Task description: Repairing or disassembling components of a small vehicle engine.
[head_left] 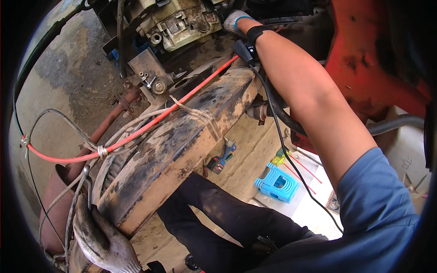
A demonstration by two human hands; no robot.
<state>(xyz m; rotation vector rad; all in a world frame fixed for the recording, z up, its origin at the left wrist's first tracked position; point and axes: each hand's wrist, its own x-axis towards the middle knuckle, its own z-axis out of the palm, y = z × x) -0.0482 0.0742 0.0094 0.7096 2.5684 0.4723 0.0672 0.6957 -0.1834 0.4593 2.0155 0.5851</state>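
My left hand (104, 241), in a dirty white knit glove, is at the lower left beside the soiled steel frame beam (182, 141). Its fingers close round the lower end of a bent grey metal rod (88, 181), next to loose grey cables. My right hand (236, 22), also gloved, reaches to the top edge beside the pale, grimy engine block (182, 27); its fingertips are hidden. A black device (244, 51) with a black cord lies by my right wrist. The red hose (182, 101) runs across the beam, tied with cord.
A blue-and-black cordless power tool (219, 159) lies below the beam. Farther right are a light-blue plastic holder (276, 183) and a yellow-green tool (280, 157) with red rods. A red body panel (364, 59) stands at right; a rusty pipe (107, 123) lies left.
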